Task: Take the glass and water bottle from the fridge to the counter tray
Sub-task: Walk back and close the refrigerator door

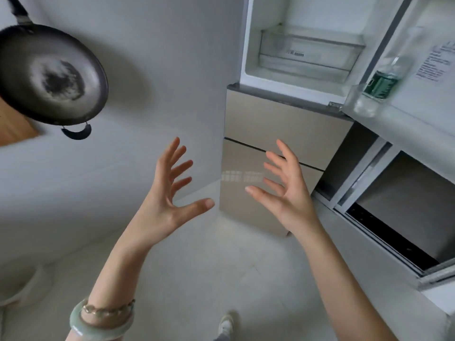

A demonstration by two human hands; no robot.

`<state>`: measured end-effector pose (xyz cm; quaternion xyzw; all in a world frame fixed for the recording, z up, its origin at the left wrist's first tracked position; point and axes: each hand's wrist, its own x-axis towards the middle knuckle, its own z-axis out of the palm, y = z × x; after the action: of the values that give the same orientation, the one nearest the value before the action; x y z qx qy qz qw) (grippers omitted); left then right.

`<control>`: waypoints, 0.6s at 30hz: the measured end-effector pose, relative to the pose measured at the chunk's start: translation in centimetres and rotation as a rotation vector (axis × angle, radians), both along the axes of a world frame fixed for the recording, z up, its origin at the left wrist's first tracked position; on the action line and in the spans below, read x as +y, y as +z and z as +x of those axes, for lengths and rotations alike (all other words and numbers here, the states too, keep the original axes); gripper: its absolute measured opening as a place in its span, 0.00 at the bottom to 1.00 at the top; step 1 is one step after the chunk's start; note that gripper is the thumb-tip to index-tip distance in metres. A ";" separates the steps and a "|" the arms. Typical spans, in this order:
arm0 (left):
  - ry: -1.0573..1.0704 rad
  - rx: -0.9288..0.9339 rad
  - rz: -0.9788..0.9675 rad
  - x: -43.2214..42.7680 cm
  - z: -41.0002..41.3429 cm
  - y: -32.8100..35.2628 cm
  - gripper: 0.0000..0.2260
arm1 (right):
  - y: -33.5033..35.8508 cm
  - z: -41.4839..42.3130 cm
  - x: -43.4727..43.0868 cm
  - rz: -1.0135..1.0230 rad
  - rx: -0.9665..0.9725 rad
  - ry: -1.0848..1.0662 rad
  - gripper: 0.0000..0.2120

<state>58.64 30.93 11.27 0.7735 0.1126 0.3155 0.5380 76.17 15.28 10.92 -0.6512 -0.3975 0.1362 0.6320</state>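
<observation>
The fridge [283, 124] stands ahead of me with its upper door swung open to the right. A clear water bottle [382, 82] with a green label stands in the door's lowest shelf [354, 104] at the upper right. I cannot make out a glass or a tray. My left hand [170, 190] and my right hand [283, 190] are raised in front of the beige lower drawers, palms facing each other, fingers spread, holding nothing. Both are well below and to the left of the bottle.
A dark wok [49, 75] hangs on the white wall at the upper left. A clear crisper drawer [307, 55] sits inside the open compartment. A sliding door frame [384, 217] runs along the right. Pale tile floor [197, 267] lies below, with a shoe [225, 326] at the bottom.
</observation>
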 end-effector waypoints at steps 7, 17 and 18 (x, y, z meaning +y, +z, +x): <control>-0.134 -0.027 0.022 3.8 10.2 1.8 0.49 | 1.3 7.3 1.5 0.010 -0.034 -0.149 0.43; -0.302 -0.044 0.005 5.9 21.1 2.6 0.50 | 2.1 14.1 1.3 -0.030 -0.047 -0.329 0.43; -0.324 -0.045 0.004 6.0 21.9 2.6 0.50 | 2.2 14.4 1.2 -0.036 -0.046 -0.350 0.43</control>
<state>80.58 36.98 13.86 0.7753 -0.0265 0.2422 0.5827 90.54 16.49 13.13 -0.7246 -0.2899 0.0163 0.6250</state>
